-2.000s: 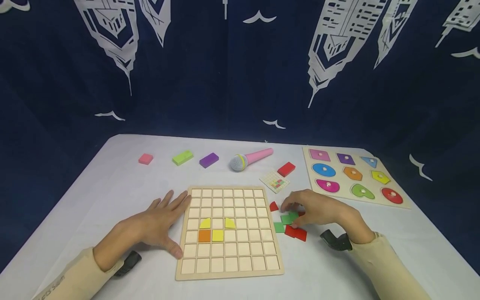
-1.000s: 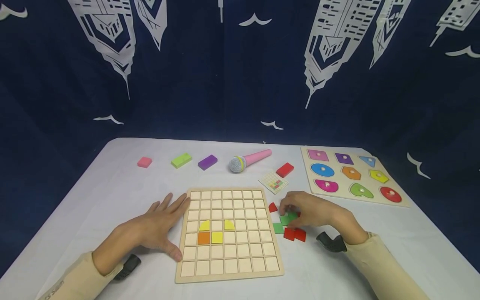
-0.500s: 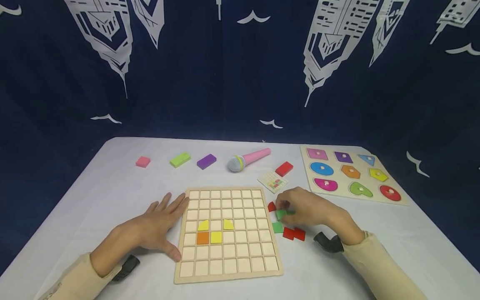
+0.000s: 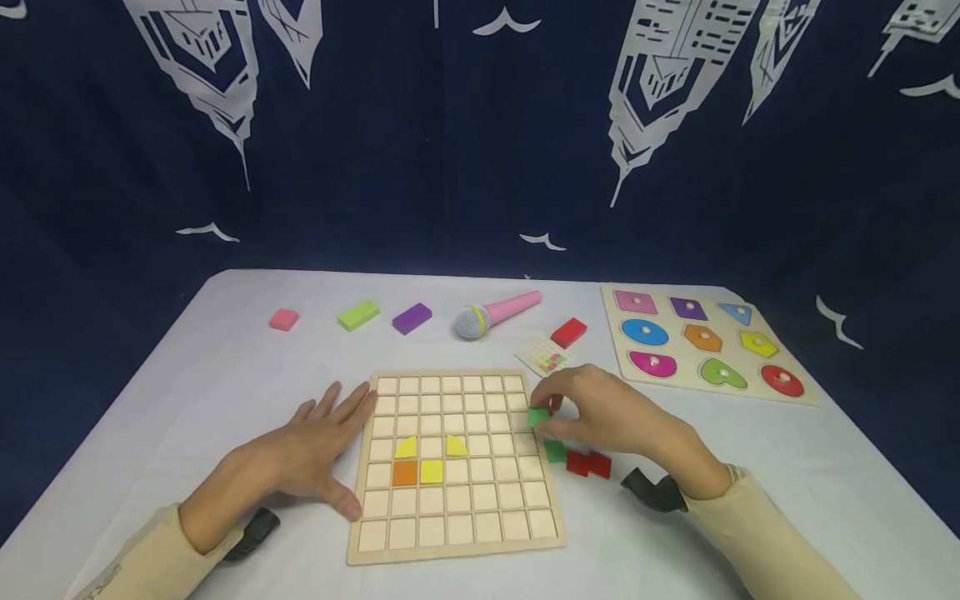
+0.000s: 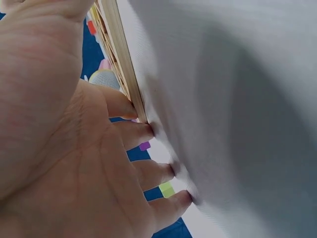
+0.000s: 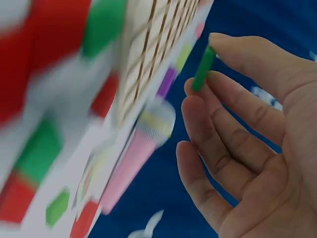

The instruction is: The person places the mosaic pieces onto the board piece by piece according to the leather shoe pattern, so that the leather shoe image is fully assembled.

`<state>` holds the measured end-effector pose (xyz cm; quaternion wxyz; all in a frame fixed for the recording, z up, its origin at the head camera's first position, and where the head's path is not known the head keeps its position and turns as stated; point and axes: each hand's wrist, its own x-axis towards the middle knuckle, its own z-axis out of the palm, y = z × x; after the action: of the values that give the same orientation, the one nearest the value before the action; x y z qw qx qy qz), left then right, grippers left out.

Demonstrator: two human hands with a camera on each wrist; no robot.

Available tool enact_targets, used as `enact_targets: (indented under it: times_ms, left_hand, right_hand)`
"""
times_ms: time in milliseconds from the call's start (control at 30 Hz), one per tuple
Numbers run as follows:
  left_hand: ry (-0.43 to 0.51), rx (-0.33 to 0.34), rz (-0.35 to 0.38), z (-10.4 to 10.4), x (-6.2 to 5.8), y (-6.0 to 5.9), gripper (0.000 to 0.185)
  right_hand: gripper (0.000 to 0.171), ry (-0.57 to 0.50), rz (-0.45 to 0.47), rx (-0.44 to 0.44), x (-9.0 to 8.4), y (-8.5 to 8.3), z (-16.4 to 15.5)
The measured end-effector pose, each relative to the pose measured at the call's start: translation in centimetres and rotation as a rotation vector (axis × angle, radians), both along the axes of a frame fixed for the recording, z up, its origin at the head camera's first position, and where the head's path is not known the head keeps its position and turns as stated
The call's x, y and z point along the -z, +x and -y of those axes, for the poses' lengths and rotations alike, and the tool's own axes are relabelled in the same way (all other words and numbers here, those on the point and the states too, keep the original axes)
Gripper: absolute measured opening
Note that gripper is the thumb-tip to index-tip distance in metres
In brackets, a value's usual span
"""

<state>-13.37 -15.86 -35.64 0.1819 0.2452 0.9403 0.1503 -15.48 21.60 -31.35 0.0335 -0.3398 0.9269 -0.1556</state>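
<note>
A person's left hand (image 4: 315,454), fingers spread, rests against the left edge of a wooden grid board (image 4: 457,528) on a white desk (image 4: 255,400). The right hand (image 4: 611,417) pinches a green tile (image 4: 537,417) between thumb and fingers, in the air by the board's right edge. In the board's cells sit two curved yellow tiles (image 4: 456,447), an orange square (image 4: 405,473) and a yellow square (image 4: 431,472). Red tiles (image 4: 599,464) lie just right of the board. Farther back are a microphone (image 4: 495,314) and a purple block (image 4: 412,318).
</note>
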Motion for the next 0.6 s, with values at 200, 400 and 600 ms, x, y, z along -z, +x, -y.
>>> enact_targets:
  times_ms: [200, 400, 600]
  left_hand:
    - [-0.012, -0.008, 0.003, -0.4, -0.4, -0.2, 0.150]
    - [-0.018, -0.022, 0.016, -0.5, -0.6, -0.2, 0.149]
    - [-0.018, -0.013, 0.003, -0.3, -0.5, -0.1, 0.148]
  right_hand:
    - [0.011, 0.001, 0.020, -0.138, 0.4, 1.8, 4.8]
    - [0.012, 0.084, -0.008, -0.304, 1.2, 2.7, 9.8]
    - [0.013, 0.168, -0.054, -0.374, 1.7, 3.2, 13.3]
